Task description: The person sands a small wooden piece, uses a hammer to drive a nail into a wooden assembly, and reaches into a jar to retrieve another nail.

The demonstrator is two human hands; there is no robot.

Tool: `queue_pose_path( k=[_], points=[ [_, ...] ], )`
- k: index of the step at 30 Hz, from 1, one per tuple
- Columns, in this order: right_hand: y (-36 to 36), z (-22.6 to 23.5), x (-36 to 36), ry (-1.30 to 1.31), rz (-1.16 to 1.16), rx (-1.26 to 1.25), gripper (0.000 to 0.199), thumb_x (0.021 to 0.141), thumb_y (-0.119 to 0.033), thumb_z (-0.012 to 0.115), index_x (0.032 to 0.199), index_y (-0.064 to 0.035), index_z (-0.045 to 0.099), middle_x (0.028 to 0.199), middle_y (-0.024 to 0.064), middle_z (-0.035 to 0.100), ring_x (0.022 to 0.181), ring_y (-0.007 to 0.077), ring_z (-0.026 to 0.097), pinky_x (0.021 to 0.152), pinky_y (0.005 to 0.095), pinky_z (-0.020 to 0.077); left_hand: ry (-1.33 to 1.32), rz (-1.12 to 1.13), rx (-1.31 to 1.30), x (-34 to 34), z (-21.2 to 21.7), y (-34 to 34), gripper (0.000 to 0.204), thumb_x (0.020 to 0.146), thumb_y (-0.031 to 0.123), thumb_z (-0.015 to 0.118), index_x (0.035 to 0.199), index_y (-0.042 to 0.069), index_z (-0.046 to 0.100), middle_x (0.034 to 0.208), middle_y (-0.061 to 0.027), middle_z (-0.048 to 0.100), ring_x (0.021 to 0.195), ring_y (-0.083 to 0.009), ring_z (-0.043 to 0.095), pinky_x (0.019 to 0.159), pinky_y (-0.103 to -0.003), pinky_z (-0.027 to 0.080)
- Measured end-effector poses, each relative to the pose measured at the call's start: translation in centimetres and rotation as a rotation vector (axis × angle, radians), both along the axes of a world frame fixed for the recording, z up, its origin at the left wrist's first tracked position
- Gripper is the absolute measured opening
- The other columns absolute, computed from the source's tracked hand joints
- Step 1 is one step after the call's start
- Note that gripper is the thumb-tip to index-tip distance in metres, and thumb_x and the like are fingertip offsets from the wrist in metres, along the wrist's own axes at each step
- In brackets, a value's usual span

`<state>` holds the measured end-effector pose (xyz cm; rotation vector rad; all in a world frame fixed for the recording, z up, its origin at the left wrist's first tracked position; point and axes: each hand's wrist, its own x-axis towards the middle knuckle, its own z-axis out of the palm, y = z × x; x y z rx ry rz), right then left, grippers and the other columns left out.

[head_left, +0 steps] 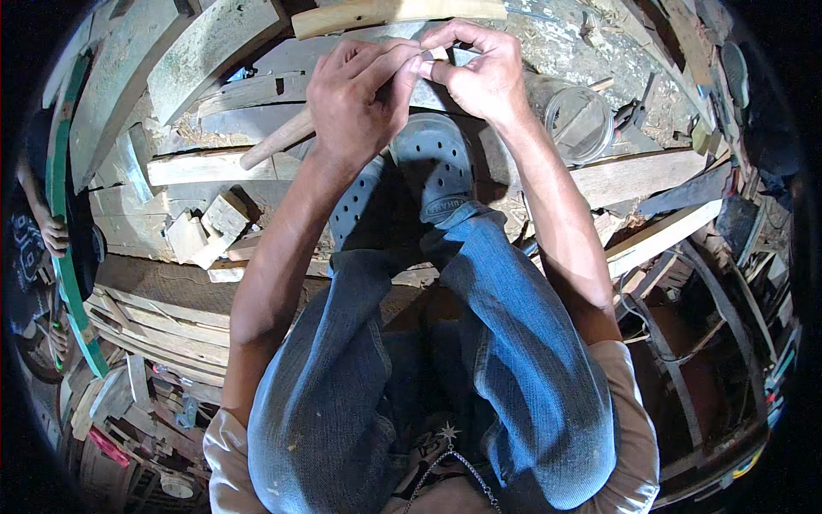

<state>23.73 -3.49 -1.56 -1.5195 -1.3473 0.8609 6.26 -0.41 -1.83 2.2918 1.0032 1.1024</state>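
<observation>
Both my hands meet beyond my feet, fingertips pinched together around a small pale piece (438,54) that looks like wood. My left hand (360,98) is closed, its thumb and fingers at the left side of the piece. My right hand (484,73) is closed too, with thumb and forefinger pinching from the right. A round wooden handle (278,139) sticks out to the left from beneath my left hand; its other end is hidden, and I cannot tell whether the hand grips it. Below the hands are my grey clogs (435,158).
A clear round container (580,124) lies right of my right forearm, with dark pliers (632,113) beyond it. Wood blocks (210,227) sit left of my feet. Curved planks (218,51) fill the far left. Another person's hand (55,236) touches a green board (64,214).
</observation>
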Motion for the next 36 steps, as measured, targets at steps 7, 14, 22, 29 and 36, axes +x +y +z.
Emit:
queue_pose_path(
  k=[7,14,22,29,36],
  points=[
    [0.1,0.4,-0.3,-0.067,0.002,-0.015,0.021,0.068,-0.010,0.082,0.087,-0.0087,0.076,0.072,0.0051,0.068,0.057,0.0111,0.061,0.055,0.0278,0.0500,0.043,-0.013,0.039,-0.3,0.4,0.1,0.023,0.074,0.007,0.074,0.097,0.012,0.074,0.099,0.0010,0.073,0.081,-0.0206,0.064,0.072,-0.035,0.049],
    [0.1,-0.4,0.1,-0.038,0.021,0.007,0.018,0.069,-0.008,0.079,0.086,-0.0088,0.075,0.068,0.0050,0.066,0.054,0.0133,0.062,0.053,0.0284,0.0500,0.067,-0.022,0.077,-0.1,1.0,0.0,0.023,0.074,0.009,0.074,0.096,0.013,0.072,0.098,0.0015,0.073,0.080,-0.0191,0.064,0.069,-0.034,0.046],
    [0.0,-0.4,-0.2,-0.020,0.011,0.014,0.018,0.069,-0.008,0.082,0.085,-0.0082,0.075,0.077,0.0068,0.069,0.062,0.0126,0.062,0.056,0.0292,0.0507,0.007,-0.025,-0.002,-0.3,1.4,0.1,0.023,0.072,0.016,0.080,0.093,0.010,0.074,0.092,-0.0015,0.074,0.081,-0.0193,0.067,0.076,-0.033,0.046],
    [0.0,0.1,-0.3,-0.045,-0.003,-0.012,0.017,0.069,-0.008,0.082,0.085,-0.0092,0.075,0.072,0.0064,0.068,0.061,0.0153,0.062,0.057,0.0312,0.0505,-0.059,-0.041,-0.253,-0.4,1.7,0.2,0.020,0.077,0.015,0.079,0.097,0.010,0.077,0.091,-0.0020,0.075,0.082,-0.0182,0.067,0.082,-0.031,0.042],
    [0.2,-0.4,-0.2,-0.085,-0.007,0.058,0.022,0.065,0.000,0.070,0.085,-0.0072,0.075,0.074,0.0095,0.068,0.060,0.0178,0.063,0.056,0.0308,0.0510,0.112,-0.084,-0.015,-0.3,1.5,0.4,0.026,0.075,0.007,0.075,0.099,0.015,0.076,0.098,0.0003,0.074,0.085,-0.0180,0.065,0.084,-0.035,0.043]
  ],
)
